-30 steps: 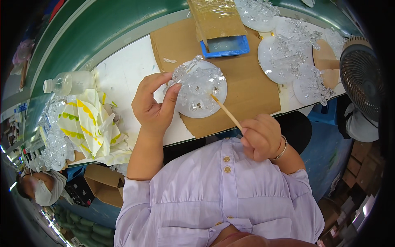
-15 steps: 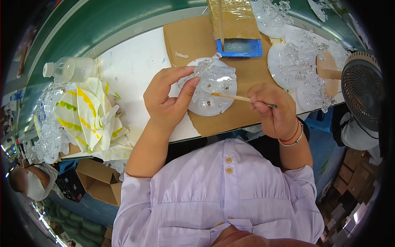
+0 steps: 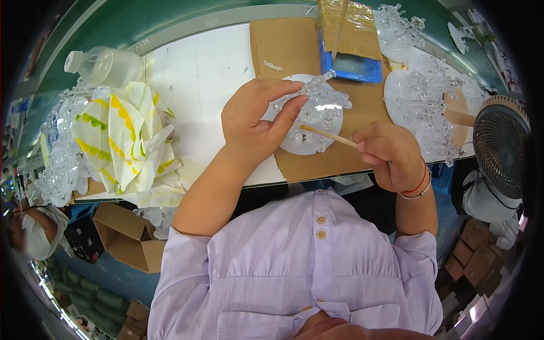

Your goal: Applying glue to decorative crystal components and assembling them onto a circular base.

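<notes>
My left hand [image 3: 249, 116] pinches a clear, lumpy plastic piece [image 3: 331, 101] between thumb and forefinger. That piece is held over a round white disc [image 3: 310, 148], which also carries small clear parts. In my right hand [image 3: 391, 152] is a slim wooden stick [image 3: 333, 136], gripped between thumb and fingers. Its darker tip points left, over the disc and just below the clear piece; whether it touches anything, I cannot tell. Under the disc lies a sheet of brown cardboard [image 3: 286, 48] on the white tabletop [image 3: 198, 73].
Behind the disc stands a blue tray [image 3: 362, 71], partly covered by a tape-wrapped cardboard piece [image 3: 351, 28]. More white discs with clear parts [image 3: 416, 96] sit at right beside a fan [image 3: 501, 139]. At left are a clear bottle [image 3: 107, 65] and a crumpled patterned cloth [image 3: 124, 139].
The whole scene has shifted right in the picture. Relative to the disc, the stick's tip has moved slightly left, and the clear piece a little right. Both hands keep their grips.
</notes>
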Demonstrator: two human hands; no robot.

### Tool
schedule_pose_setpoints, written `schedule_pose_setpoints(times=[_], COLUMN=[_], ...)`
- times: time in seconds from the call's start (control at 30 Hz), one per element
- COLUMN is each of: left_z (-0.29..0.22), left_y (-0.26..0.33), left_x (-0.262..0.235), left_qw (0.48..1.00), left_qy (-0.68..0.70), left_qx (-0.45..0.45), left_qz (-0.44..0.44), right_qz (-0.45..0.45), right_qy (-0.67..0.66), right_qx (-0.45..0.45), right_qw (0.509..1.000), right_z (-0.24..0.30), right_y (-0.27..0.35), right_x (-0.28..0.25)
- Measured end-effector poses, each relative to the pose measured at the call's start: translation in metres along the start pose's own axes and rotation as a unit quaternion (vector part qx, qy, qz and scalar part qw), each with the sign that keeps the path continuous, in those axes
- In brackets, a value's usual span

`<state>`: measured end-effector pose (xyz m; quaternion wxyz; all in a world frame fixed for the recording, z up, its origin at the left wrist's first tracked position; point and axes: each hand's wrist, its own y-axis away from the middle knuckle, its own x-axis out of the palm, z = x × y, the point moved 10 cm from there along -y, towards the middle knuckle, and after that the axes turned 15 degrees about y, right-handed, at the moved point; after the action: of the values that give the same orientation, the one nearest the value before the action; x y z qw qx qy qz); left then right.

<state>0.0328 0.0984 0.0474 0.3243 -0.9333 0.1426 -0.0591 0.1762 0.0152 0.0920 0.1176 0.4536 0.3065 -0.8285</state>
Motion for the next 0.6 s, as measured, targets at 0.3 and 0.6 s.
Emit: schedule_pose_setpoints(times=[0.3,0.6], left_z=[0.002,0.002], left_y=[-0.001,-0.001], left_x=[-0.001,-0.001], left_qw=[1.000,1.000], left_qy=[0.003,0.011], left_qx=[0.000,-0.007], left_qz=[-0.005,-0.010], right_qz=[-0.016,-0.018], right_qy=[0.029,0.125], right_qx=[-0.013,-0.158], right_qw=[0.999,0.979], right_z=[0.011,0.057], right_y=[-0.020,0.003], right_x=[0.006,0.025])
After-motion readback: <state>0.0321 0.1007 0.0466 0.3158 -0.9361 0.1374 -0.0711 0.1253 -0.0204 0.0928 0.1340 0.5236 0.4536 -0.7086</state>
